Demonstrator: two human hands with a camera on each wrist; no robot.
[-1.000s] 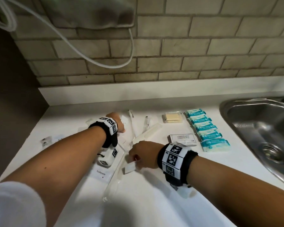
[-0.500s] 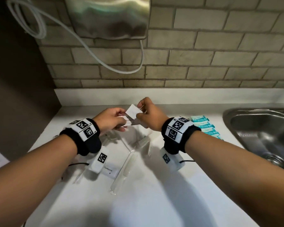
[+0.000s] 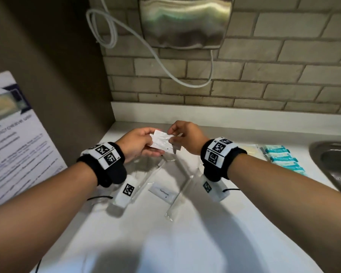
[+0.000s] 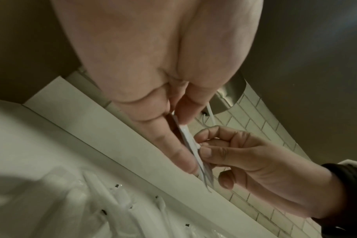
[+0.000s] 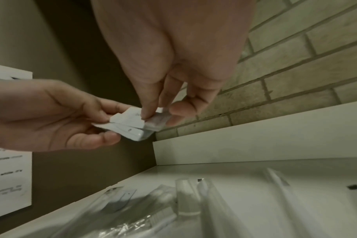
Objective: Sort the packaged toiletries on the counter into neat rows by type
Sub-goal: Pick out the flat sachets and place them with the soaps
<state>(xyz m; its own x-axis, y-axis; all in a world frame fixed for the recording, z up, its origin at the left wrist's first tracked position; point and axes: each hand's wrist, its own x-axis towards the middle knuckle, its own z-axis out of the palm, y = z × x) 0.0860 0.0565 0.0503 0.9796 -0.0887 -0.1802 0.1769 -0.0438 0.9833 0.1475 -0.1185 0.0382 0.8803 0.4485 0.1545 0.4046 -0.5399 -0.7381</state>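
Observation:
Both hands are raised above the white counter (image 3: pixel 185 239) and hold a small stack of white toothpaste sachets (image 3: pixel 162 141) between them. My left hand (image 3: pixel 140 143) grips the stack's left end, thumb on top (image 5: pixel 104 111). My right hand (image 3: pixel 182 137) pinches the right end (image 5: pixel 153 119) with thumb and fingers. The sachets (image 4: pixel 190 148) show edge-on in the left wrist view. One more toothpaste sachet (image 3: pixel 161 193) lies on the counter below, among clear-wrapped toothbrushes (image 3: pixel 182 191). Teal packets (image 3: pixel 282 159) lie in a row at the right, with a yellowish packet (image 3: pixel 248 149) beside them.
A steel sink (image 3: pixel 335 164) is at the far right. A steel wall-mounted unit (image 3: pixel 185 20) with a looping white cable (image 3: pixel 165 67) hangs on the brick wall. A printed notice (image 3: pixel 12 134) hangs on the brown side wall at left.
A second ago both hands were down on the counter among the packets. They have lifted with sachets and come together, and my head view has tilted upward.

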